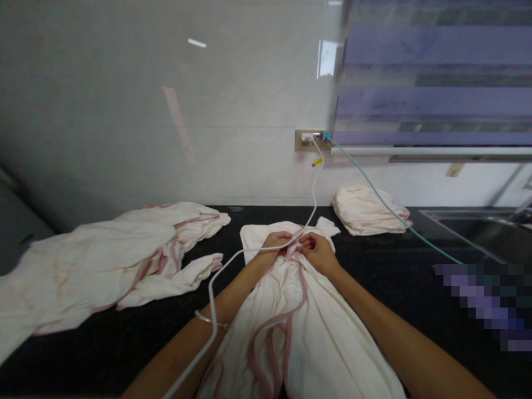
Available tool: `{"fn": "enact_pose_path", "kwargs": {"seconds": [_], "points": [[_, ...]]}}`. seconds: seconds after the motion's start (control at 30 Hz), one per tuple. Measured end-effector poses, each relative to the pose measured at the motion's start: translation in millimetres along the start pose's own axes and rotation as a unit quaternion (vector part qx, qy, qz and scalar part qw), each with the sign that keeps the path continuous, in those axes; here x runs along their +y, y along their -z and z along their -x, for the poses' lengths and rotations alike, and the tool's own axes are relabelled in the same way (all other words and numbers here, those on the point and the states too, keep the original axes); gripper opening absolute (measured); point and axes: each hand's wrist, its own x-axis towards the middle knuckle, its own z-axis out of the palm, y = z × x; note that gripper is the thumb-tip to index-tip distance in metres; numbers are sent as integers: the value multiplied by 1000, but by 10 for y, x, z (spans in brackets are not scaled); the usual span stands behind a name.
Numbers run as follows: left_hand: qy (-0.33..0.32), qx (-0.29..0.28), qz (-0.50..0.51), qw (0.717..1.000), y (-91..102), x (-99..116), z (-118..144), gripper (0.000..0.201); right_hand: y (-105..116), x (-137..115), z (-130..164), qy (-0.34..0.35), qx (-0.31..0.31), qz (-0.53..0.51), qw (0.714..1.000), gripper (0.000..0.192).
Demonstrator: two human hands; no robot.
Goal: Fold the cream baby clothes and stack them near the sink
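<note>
A cream garment with pink trim (pixel 332 327) lies on the black counter in front of me and runs down past the near edge of the picture. My left hand (pixel 276 243) and my right hand (pixel 318 250) are close together near its far end, fingers closed on the gathered cloth along the pink edging. The fingertips are partly hidden. A white cord (pixel 249 249) passes across my left hand and down over my left forearm, which wears a thin bangle (pixel 211 320).
Another cream garment (pixel 95 260) is spread at the left. A folded cream cloth (pixel 368 210) sits by the wall at the right. The white cord and a teal cord (pixel 374 188) run from a wall socket (pixel 305 141). A sink (pixel 477 224) is at far right.
</note>
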Motion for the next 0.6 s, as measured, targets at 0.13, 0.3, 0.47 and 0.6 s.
{"fn": "enact_pose_path", "kwargs": {"seconds": [0.13,0.3,0.47,0.6], "points": [[12,-11,11,1000,-11,-8,12,38,38,-29,5,7,-28,1,1000,14],[18,9,7,1000,-13,-29,20,45,74,-40,-12,21,14,0,1000,18],[19,16,12,1000,-15,-29,8,49,65,-37,-13,11,14,-38,999,25],[23,14,25,999,-2,-43,-10,41,70,-27,-3,21,11,-29,999,25]]}}
